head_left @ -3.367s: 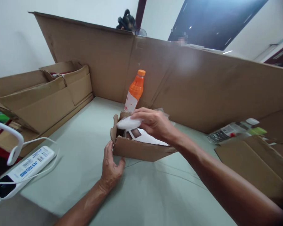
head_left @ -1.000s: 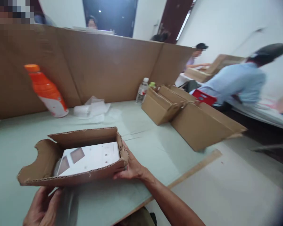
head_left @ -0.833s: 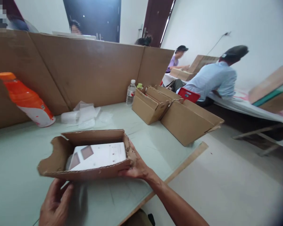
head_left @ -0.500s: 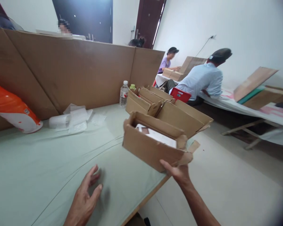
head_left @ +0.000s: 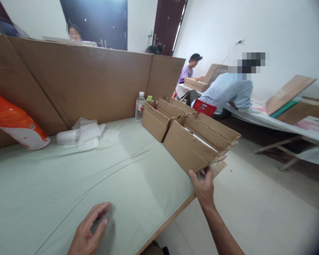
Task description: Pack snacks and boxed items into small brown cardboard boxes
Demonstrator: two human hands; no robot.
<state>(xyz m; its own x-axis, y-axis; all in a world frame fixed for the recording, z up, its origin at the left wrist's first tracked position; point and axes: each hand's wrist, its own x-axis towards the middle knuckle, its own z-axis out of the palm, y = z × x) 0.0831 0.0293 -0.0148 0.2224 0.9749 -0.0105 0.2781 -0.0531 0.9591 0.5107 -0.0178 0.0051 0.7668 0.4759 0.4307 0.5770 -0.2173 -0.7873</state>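
My right hand (head_left: 203, 186) grips the near corner of a small open cardboard box (head_left: 186, 150) with a white sheet inside, set at the table's right edge against a larger cardboard box (head_left: 215, 131). My left hand (head_left: 87, 235) lies on the pale green table cover (head_left: 69, 191) near the front edge, fingers loosely spread, holding nothing.
An orange bottle (head_left: 14, 122) leans at the far left. White foam wraps (head_left: 81, 134) and a water bottle (head_left: 139, 106) sit by the tall cardboard wall (head_left: 82, 78). Another open box (head_left: 158, 118) stands behind. People sit at tables to the right.
My right hand carried the small box from in front of me to the table's right edge, beside the larger box. My left hand let go and dropped onto the table.
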